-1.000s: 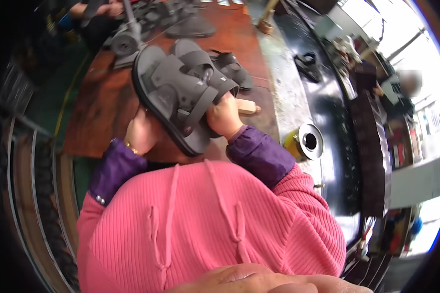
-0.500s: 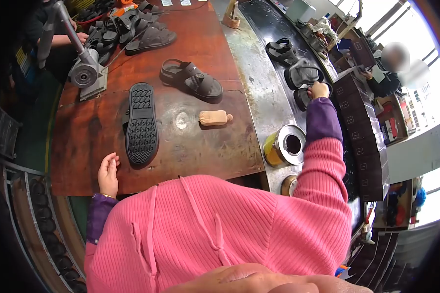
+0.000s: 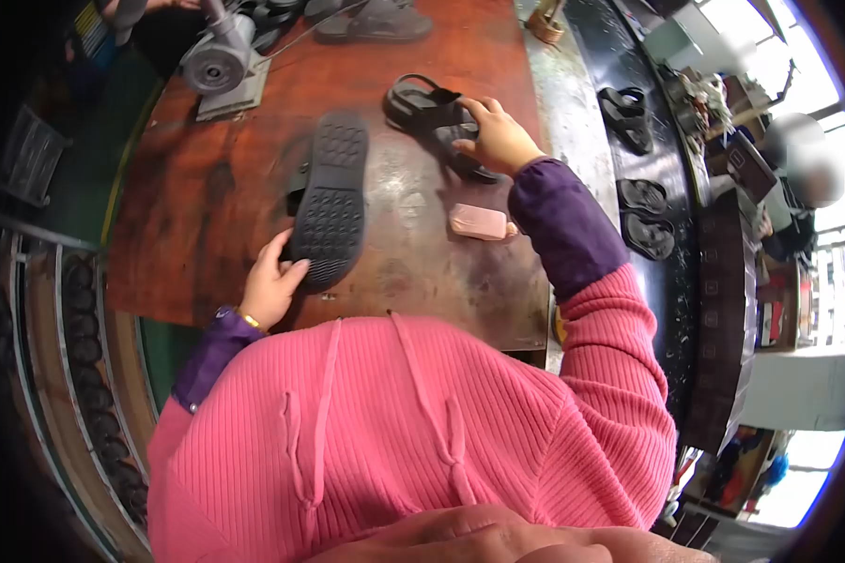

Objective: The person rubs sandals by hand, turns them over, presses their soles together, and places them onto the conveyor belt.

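Left of centre in the frame, we see the left hand gripping the lower end of a sole-up sandal; above centre, the right hand, fingers parted, is over a second sandal (gripping or not, we cannot tell) on the desk

A grey metal fixture stands on the table.

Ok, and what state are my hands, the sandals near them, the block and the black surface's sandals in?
Left hand: at upturned sandal's near end, grip unclear
Upturned sandal: sole up
Right hand: open, over other sandal
Other sandal: sole down, partly covered
Pinkish block: lying flat
Nearer sandal pair: soles down, side by side
Farther sandal: sole down
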Motion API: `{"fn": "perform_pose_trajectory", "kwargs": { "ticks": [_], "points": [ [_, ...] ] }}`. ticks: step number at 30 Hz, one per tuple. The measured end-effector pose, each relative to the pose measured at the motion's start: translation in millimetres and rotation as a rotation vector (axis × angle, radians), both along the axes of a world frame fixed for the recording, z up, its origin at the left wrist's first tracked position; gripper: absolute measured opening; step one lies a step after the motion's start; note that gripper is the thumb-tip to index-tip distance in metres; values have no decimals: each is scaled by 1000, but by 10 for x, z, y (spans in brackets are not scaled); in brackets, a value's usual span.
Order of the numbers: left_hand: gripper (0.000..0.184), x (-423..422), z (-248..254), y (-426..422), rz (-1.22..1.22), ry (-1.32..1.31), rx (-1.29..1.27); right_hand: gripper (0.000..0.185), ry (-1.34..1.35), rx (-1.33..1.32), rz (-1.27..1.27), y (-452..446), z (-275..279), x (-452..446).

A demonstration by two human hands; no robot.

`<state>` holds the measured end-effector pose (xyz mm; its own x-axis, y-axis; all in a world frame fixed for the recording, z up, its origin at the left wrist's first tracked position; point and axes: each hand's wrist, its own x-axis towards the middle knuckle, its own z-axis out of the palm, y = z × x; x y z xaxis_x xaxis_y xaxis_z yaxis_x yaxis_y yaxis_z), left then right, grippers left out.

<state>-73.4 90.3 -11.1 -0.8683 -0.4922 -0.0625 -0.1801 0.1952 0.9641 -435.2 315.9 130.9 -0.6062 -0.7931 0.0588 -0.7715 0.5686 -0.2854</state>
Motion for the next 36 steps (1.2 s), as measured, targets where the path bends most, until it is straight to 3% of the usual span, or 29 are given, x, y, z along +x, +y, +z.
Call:
{"fn": "perform_pose_trajectory", "kwargs": {
  "ticks": [3,5,7,9,11,12,14,15,17,18,21,23,24,25,26,27,28,29,30,32,33,35,36],
  "points": [
    [54,-181,382,75,116,-77,122,69,364,-44,29,-518,-166,239],
    [57,-398,574,-39,172,-141,132,76,392,-51,109,-796,-178,522],
    [54,-608,480,-245,104,-105,94,89,-119,235,43,-1059,-5,1057],
    [49,-753,462,-346,-8,-127,208,101,-181,272,108,-1094,-237,1511],
    [34,-775,519,-334,-60,-170,281,100,-96,255,85,-1103,-526,1669],
    [30,-761,552,-372,-122,-164,270,87,-195,180,76,-1097,-428,1642],
    [22,-653,642,-373,-193,-114,325,81,-508,0,206,-1161,-492,1443],
    [23,-533,620,-448,-170,-89,227,78,-662,-98,257,-1199,-517,1302],
    [41,-501,720,-417,-138,66,369,57,-640,-127,353,-1270,-456,1046],
    [49,-570,887,-389,-228,77,380,54,-489,-19,366,-1250,-399,903],
    [40,-804,834,-462,-314,83,93,46,-168,73,160,-1036,-231,551],
    [39,-927,856,-511,-315,145,-345,41,-141,-81,123,-694,38,368],
    [48,-1009,865,-536,-313,48,-406,39,-119,-93,88,-495,123,211],
    [53,-1122,874,-529,-333,79,-618,38,-166,-46,-106,-266,221,42],
    [59,-1235,888,-516,-347,106,-831,32,-48,-40,-163,38,184,-223],
    [65,-1341,909,-500,-351,136,-1046,25,84,160,-214,427,143,-516],
    [81,-1449,940,-482,-389,58,-1032,20,213,368,-250,814,104,-807],
    [83,-1582,975,-477,-440,41,-1091,19,357,619,-146,1387,-275,-1483],
    [85,-1721,1016,-464,-498,18,-1151,19,350,625,-223,1891,-368,-1710],
    [93,-1955,987,-463,-588,-42,-1192,36,43,690,-615,2747,-588,-2006],
    [94,-2047,974,-461,-608,-50,-1159,43,-25,901,-515,3048,-574,-2015],
    [97,-2228,963,-420,-638,-68,-1096,48,0,458,-1000,3473,-783,-1854],
    [99,-2342,963,-383,-623,-50,-1125,62,-40,478,-1006,3895,-1194,-2348]
  ]
}}
